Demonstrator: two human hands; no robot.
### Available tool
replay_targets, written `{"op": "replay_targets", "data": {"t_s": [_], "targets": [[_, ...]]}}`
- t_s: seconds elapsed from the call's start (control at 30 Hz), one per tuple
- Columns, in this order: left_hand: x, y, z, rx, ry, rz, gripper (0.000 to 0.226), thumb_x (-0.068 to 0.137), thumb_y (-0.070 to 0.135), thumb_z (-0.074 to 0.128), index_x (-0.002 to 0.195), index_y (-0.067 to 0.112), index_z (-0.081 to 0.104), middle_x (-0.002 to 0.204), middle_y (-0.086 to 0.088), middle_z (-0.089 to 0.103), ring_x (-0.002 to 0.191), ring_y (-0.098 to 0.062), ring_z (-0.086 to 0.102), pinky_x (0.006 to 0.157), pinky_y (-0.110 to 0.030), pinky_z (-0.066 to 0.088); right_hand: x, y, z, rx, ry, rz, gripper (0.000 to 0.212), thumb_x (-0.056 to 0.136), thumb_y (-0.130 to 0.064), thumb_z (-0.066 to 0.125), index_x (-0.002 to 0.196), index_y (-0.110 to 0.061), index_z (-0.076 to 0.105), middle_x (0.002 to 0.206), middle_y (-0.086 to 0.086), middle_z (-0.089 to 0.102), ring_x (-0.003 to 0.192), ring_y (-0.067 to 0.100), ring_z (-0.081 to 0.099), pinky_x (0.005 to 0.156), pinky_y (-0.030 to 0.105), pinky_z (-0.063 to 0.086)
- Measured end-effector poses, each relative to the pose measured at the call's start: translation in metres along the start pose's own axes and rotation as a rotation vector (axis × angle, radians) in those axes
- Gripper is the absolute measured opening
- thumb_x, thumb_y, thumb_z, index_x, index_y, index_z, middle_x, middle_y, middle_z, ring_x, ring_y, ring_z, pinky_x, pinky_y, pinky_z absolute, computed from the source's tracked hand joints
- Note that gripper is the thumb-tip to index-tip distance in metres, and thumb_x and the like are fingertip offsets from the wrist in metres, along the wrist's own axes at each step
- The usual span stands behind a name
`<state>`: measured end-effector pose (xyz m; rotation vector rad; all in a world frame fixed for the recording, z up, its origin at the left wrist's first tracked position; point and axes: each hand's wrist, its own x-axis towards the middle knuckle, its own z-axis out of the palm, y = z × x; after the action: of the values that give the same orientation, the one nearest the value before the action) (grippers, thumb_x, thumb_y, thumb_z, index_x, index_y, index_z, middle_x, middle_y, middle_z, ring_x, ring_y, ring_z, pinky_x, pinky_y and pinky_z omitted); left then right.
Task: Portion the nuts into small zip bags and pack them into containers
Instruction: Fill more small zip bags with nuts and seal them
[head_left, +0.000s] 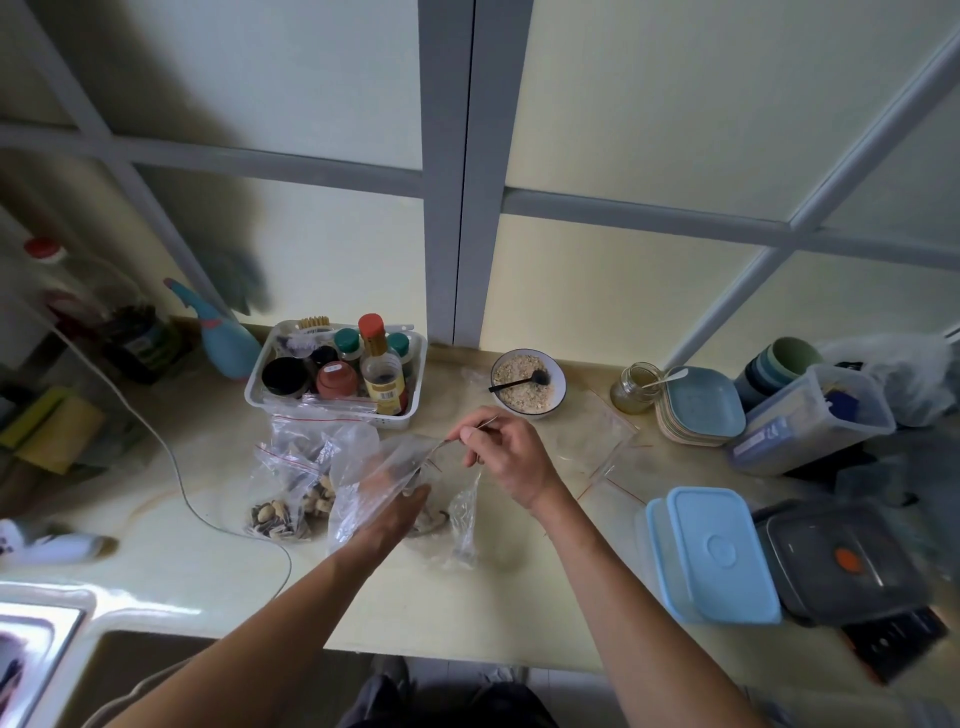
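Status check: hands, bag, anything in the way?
Right hand pinches the zip bag rim; left hand reaches inside it. Filled bags lie left. Blue-lidded containers shut, unpacked. Nothing blocking.

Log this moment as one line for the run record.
step: bagging nuts | left hand: inside big plastic bag | right hand: pinching its rim | blue-lidded container: closed

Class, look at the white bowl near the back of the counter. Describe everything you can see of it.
The white bowl is round with a thin dark rim and looks like glazed ceramic. It stands upright on the pale counter close to the wall, right of the white basket of bottles and left of a small glass jar. It holds pale, oat-like flakes. A black spoon lies in them, its handle resting over the left rim. No hand touches it.
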<state>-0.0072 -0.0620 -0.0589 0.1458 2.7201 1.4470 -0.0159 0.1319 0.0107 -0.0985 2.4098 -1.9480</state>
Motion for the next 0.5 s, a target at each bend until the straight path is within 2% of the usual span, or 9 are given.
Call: {"op": "replay_targets", "data": {"t_s": [0.07, 0.1, 0.17, 0.23, 0.27, 0.3, 0.37, 0.43, 0.5], "targets": [[-0.004, 0.005, 0.002, -0.023, 0.006, 0.014, 0.037, 0.086, 0.008, 0.076, 0.111, 0.033, 0.066, 0.104, 0.035, 0.060, 0.100, 0.015, 0.056, 0.076, -0.004, 0.044, -0.001, -0.001, -0.003, 0.009, 0.020, -0.030, 0.021, 0.090, -0.027, 0.058, 0.087, -0.013, 0.074, 0.070, -0.006, 0.067, 0.065, 0.028, 0.064, 0.067, 0.039, 0.050], [-0.003, 0.003, 0.006, -0.033, -0.023, -0.045, 0.040, 0.088, 0.008, 0.074, 0.110, 0.039, 0.061, 0.101, 0.035, 0.061, 0.097, 0.016, 0.057, 0.073, -0.003, 0.044, -0.001, -0.001, -0.005, 0.011, 0.032, -0.042, 0.022, 0.091, -0.027, 0.058, 0.087, -0.012, 0.074, 0.069, -0.007, 0.066, 0.065, 0.025, 0.064, 0.067, 0.037, 0.049], [-0.001, -0.007, 0.012, 0.006, -0.086, -0.133, 0.035, 0.092, 0.018, 0.070, 0.113, 0.042, 0.058, 0.099, 0.024, 0.062, 0.088, 0.008, 0.060, 0.069, -0.008, 0.046, -0.002, -0.003, -0.007, 0.018, 0.059, -0.057, 0.023, 0.091, -0.027, 0.058, 0.087, -0.011, 0.074, 0.068, -0.009, 0.065, 0.063, 0.020, 0.063, 0.066, 0.035, 0.049], [0.001, -0.015, 0.020, 0.015, -0.110, -0.197, 0.035, 0.090, 0.031, 0.064, 0.123, 0.041, 0.060, 0.112, 0.008, 0.060, 0.089, -0.002, 0.061, 0.072, -0.019, 0.054, -0.003, -0.004, -0.009, 0.014, 0.113, -0.071, 0.023, 0.093, -0.026, 0.058, 0.087, -0.010, 0.074, 0.066, -0.011, 0.065, 0.061, 0.018, 0.062, 0.065, 0.036, 0.050], [0.003, -0.016, 0.022, 0.006, -0.091, -0.212, 0.030, 0.090, 0.029, 0.063, 0.119, 0.037, 0.061, 0.110, 0.004, 0.061, 0.087, -0.006, 0.063, 0.070, -0.018, 0.056, -0.004, -0.003, -0.009, -0.003, 0.169, -0.073, 0.024, 0.094, -0.027, 0.059, 0.087, -0.010, 0.074, 0.066, -0.012, 0.064, 0.059, 0.017, 0.062, 0.064, 0.038, 0.051], [0.003, -0.008, 0.021, -0.005, -0.050, -0.245, 0.018, 0.092, 0.021, 0.062, 0.106, 0.032, 0.064, 0.097, 0.003, 0.062, 0.077, -0.004, 0.063, 0.060, -0.012, 0.052, -0.004, -0.001, -0.009, -0.035, 0.241, -0.073, 0.026, 0.095, -0.031, 0.060, 0.087, -0.012, 0.075, 0.065, -0.012, 0.064, 0.058, 0.017, 0.063, 0.063, 0.040, 0.052], [0.002, 0.015, 0.017, -0.076, 0.041, -0.273, 0.025, 0.096, 0.008, 0.055, 0.079, 0.026, 0.059, 0.061, 0.009, 0.056, 0.046, -0.002, 0.055, 0.039, -0.010, 0.040, -0.005, 0.006, -0.010, -0.143, 0.386, -0.076, 0.032, 0.097, -0.043, 0.059, 0.087, -0.017, 0.074, 0.061, -0.007, 0.062, 0.056, 0.021, 0.061, 0.058, 0.042, 0.052], [-0.001, 0.027, 0.017, -0.167, 0.077, -0.276, 0.025, 0.094, 0.020, 0.055, 0.069, 0.022, 0.058, 0.044, 0.007, 0.051, 0.038, 0.001, 0.052, 0.035, -0.011, 0.033, -0.006, 0.013, -0.012, -0.241, 0.474, -0.097, 0.034, 0.100, -0.044, 0.057, 0.082, -0.018, 0.069, 0.059, -0.005, 0.057, 0.053, 0.019, 0.055, 0.052, 0.037, 0.047], [-0.002, 0.022, 0.016, 0.086, 0.031, -0.161, 0.026, 0.086, 0.040, 0.060, 0.066, 0.023, 0.060, 0.045, 0.006, 0.054, 0.041, -0.001, 0.056, 0.036, -0.012, 0.035, -0.008, 0.017, -0.011, -0.345, 0.524, -0.137, 0.031, 0.103, -0.033, 0.059, 0.074, -0.021, 0.057, 0.059, -0.011, 0.049, 0.051, 0.008, 0.046, 0.050, 0.021, 0.036]]}}
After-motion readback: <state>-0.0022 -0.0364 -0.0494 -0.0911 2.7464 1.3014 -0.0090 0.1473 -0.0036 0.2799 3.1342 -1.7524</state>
